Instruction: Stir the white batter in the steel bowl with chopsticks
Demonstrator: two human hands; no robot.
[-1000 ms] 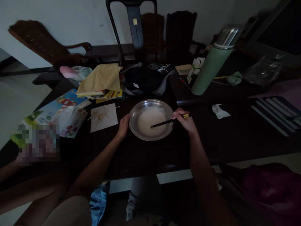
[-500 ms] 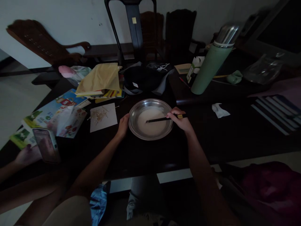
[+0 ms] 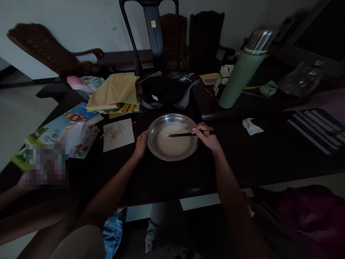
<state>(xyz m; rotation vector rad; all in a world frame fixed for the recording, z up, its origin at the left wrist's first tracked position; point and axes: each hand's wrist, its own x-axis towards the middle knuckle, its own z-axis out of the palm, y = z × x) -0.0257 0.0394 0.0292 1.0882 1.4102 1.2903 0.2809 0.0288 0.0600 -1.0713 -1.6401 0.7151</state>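
A shallow steel bowl point(image 3: 154, 145) sits mid-table and holds a pale, thick liquid point(image 3: 174, 144). My left hand point(image 3: 141, 144) rests against the bowl's left rim, fingers curled round its edge. My right hand point(image 3: 207, 137) is closed on dark chopsticks point(image 3: 181, 135) at the bowl's right rim. The chopsticks lie almost level, their tips over the liquid near the bowl's middle-left.
A sheet of paper with thin sticks point(image 3: 118, 133) lies left of the bowl. Picture books point(image 3: 64, 127), a yellow envelope point(image 3: 114, 90) and a dark cap point(image 3: 164, 90) lie behind. A green flask point(image 3: 241, 77) stands back right, a crumpled tissue point(image 3: 250, 126) nearby. Another person's hand point(image 3: 29, 178) is at far left.
The chopstick tips swung from the bowl's near side up toward its middle-left, and my right hand shifted slightly left. My left hand stayed on the rim.
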